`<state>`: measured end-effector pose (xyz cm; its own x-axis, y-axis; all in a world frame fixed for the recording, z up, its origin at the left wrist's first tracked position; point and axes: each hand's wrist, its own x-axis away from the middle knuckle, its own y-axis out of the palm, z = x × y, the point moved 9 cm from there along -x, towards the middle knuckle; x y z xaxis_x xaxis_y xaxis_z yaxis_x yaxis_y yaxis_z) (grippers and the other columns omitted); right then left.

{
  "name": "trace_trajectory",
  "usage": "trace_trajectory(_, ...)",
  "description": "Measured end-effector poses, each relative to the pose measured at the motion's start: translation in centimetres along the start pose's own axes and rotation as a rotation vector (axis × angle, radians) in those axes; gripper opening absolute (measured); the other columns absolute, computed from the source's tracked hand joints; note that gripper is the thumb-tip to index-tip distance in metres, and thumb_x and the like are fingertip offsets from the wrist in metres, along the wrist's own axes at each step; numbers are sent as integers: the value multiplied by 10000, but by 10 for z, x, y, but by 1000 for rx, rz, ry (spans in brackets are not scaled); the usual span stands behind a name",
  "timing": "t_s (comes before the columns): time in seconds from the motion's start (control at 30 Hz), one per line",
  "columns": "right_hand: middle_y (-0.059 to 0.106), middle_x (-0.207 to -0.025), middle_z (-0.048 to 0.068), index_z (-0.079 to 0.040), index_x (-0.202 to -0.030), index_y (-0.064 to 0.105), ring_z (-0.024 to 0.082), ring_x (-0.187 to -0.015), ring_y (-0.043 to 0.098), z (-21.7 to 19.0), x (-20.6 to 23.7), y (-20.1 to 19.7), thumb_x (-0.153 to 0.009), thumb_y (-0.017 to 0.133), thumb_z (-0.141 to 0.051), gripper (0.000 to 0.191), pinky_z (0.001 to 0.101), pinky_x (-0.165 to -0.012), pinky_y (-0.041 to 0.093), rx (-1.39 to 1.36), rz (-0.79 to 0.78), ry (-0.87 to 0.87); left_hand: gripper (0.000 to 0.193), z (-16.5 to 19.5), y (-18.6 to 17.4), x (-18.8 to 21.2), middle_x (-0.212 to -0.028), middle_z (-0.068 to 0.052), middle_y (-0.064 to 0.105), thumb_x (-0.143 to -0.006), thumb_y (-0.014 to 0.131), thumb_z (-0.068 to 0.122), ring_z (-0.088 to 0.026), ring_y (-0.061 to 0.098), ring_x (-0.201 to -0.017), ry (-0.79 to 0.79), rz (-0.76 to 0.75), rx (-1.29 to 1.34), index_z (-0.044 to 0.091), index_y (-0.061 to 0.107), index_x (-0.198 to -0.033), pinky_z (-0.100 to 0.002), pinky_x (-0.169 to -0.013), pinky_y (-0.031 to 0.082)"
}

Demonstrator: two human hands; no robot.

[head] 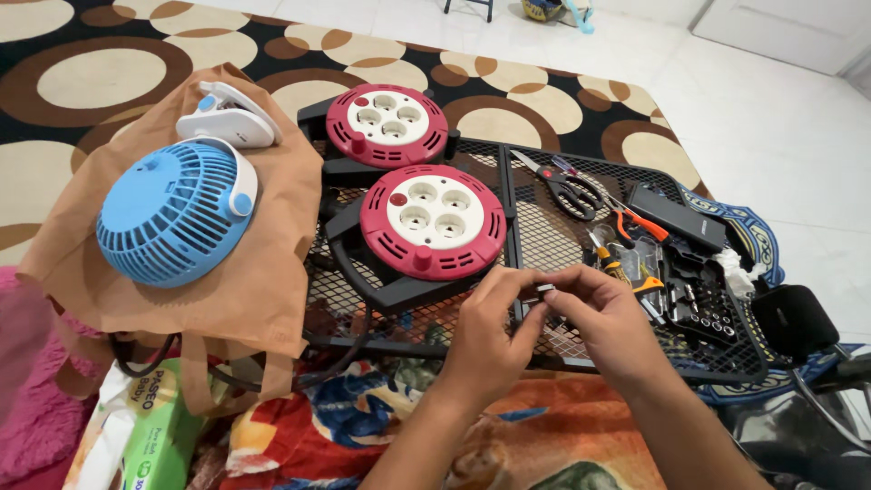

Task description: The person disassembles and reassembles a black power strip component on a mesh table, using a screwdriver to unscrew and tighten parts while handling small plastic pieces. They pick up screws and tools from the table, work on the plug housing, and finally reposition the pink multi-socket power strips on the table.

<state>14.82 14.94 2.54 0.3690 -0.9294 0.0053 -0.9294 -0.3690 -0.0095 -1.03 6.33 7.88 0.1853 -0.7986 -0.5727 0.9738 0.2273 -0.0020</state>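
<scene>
My left hand and my right hand meet over the front edge of a black wire-mesh table. Both pinch a small dark part between their fingertips; what the part is I cannot make out. Just behind my hands lies a red and white cable reel with several sockets. A second, similar reel sits farther back.
A blue clip fan rests on a brown paper bag at left. Scissors, orange-handled pliers, a black box and a socket set lie at right. A green tissue pack sits below left on patterned cloth.
</scene>
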Motion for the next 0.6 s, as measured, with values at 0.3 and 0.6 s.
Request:
trace_trajectory(0.3, 716, -1009, 85, 41, -1184, 681, 137, -920, 665, 5, 2, -1, -1004, 566, -70, 242, 309, -854, 549, -75, -51, 76, 215, -10, -4, -1, -1035, -128, 717, -891, 661, 26, -218, 730, -930, -50, 89, 122, -24, 682, -1100, -318, -834, 569)
trace_trajectory(0.6, 718, -1087, 152, 55, -1283, 656, 181, -993, 678, 4, 9, -5, -961, 581, -11, 337, 343, -909, 551, -39, -66, 39, 222, -54, 15, 9, -957, -47, 723, -917, 667, 43, -65, 679, -847, -312, 84, 408, -29, 663, -1126, -247, -753, 566)
